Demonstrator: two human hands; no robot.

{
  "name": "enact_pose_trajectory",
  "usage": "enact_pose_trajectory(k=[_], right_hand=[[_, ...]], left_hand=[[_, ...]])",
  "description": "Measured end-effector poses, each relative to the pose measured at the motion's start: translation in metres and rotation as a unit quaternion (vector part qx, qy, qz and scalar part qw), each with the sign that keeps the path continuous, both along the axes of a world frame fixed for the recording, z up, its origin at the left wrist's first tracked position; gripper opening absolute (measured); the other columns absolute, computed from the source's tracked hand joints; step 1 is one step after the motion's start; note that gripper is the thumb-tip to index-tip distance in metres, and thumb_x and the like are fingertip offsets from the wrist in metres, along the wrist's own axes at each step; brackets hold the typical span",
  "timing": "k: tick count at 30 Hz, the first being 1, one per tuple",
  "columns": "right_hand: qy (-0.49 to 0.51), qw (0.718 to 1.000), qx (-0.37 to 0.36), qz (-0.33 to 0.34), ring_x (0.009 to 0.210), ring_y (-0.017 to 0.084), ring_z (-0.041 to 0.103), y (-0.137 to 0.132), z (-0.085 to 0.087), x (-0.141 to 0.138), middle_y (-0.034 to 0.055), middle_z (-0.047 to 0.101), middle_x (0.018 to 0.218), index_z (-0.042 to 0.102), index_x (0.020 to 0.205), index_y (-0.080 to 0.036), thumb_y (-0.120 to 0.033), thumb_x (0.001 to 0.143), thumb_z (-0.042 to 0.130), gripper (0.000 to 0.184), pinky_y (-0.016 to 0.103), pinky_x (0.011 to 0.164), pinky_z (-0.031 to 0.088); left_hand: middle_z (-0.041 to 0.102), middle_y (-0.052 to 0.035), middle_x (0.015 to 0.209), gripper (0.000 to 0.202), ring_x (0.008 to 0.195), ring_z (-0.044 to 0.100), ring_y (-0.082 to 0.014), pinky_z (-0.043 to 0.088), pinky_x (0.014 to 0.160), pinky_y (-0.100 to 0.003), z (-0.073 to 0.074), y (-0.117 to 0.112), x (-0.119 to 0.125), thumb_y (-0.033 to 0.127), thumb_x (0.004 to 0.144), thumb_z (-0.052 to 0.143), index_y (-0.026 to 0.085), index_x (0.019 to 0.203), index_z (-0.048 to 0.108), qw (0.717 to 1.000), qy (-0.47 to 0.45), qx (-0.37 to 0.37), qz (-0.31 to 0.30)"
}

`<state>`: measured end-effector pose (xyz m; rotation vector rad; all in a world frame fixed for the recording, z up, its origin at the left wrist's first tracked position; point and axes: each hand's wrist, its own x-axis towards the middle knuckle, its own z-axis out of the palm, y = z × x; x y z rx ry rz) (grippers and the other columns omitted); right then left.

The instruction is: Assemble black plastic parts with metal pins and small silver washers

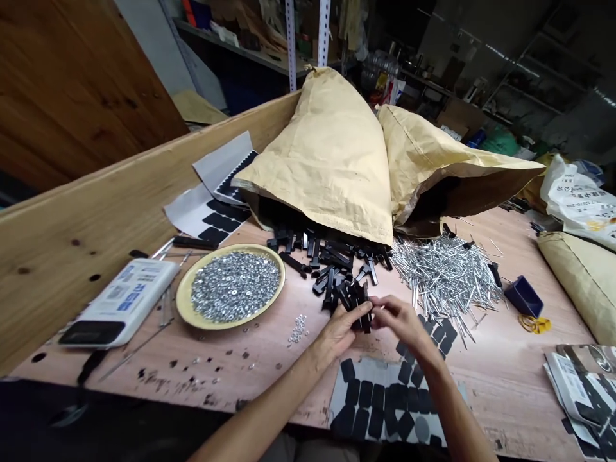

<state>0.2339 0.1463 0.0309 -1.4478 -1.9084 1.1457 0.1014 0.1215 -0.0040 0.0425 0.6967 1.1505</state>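
My left hand point(341, 330) is closed around a small bundle of black plastic parts point(357, 300), its thumb pressed along their near side. My right hand point(395, 319) is beside the bundle at its right, fingers pinched together; whatever is between its fingertips is too small to make out. Behind the hands lies a loose heap of similar black parts point(315, 251). To the right is a pile of thin metal pins point(447, 273). Below the hands, a backing sheet point(339, 391) carries dark rounded pads point(378, 396).
A yellow bowl point(183, 307) holds small metal washers point(235, 285), with a few loose washers point(298, 328) nearby. A white power bank point(125, 301) lies left. Two large paper sacks point(332, 154) stand behind. A blue tray point(524, 296) and yellow bands point(534, 323) sit right.
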Motion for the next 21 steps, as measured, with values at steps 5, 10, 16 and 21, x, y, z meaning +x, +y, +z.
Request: enact_pose_trajectory(k=[5,10,16,21], right_hand=[[-0.12,0.969,0.129,-0.175,0.066,0.02,0.061,0.079,-0.024,0.008,0.0089,0.065,0.079,0.06,0.089,-0.013,-0.045,0.081,0.05,0.035,0.037,0.066,0.049],[-0.146,0.958,0.192,-0.156,0.073,0.021,0.058,0.089,-0.034,0.0,0.0096,0.064,0.083,0.058,0.089,-0.014,-0.041,0.083,0.048,0.03,0.037,0.07,0.047],[-0.055,0.977,0.18,-0.101,0.067,0.018,0.059,0.0,-0.018,-0.005,0.0078,0.064,0.085,0.059,0.104,-0.015,-0.039,0.087,0.049,0.03,0.03,0.06,0.05],[-0.061,0.962,0.253,-0.078,0.083,0.019,0.061,-0.06,-0.024,-0.011,0.0088,0.059,0.093,0.058,0.112,-0.02,-0.025,0.091,0.039,0.029,0.031,0.073,0.052]], left_hand=[[0.07,-0.0047,0.093,0.037,0.094,0.064,-0.0216,0.048,0.088,-0.051,0.007,0.004,-0.017,0.014,0.065,0.073,0.019,0.101,0.064,0.996,-0.076,-0.018,-0.041],[0.07,-0.0037,0.082,0.034,0.079,0.065,-0.0176,0.054,0.077,-0.039,0.012,0.005,-0.022,0.013,0.062,0.074,0.017,0.095,0.067,0.999,-0.029,0.001,-0.012],[0.072,-0.0054,0.083,0.037,0.076,0.066,-0.0172,0.052,0.063,-0.025,0.009,0.005,-0.006,0.017,0.052,0.081,0.014,0.088,0.07,0.998,0.04,0.04,0.032],[0.071,-0.0029,0.066,0.032,0.064,0.064,-0.0144,0.051,0.062,-0.023,0.006,-0.009,0.01,0.021,0.042,0.086,0.011,0.067,0.07,0.995,0.086,0.049,-0.012]])
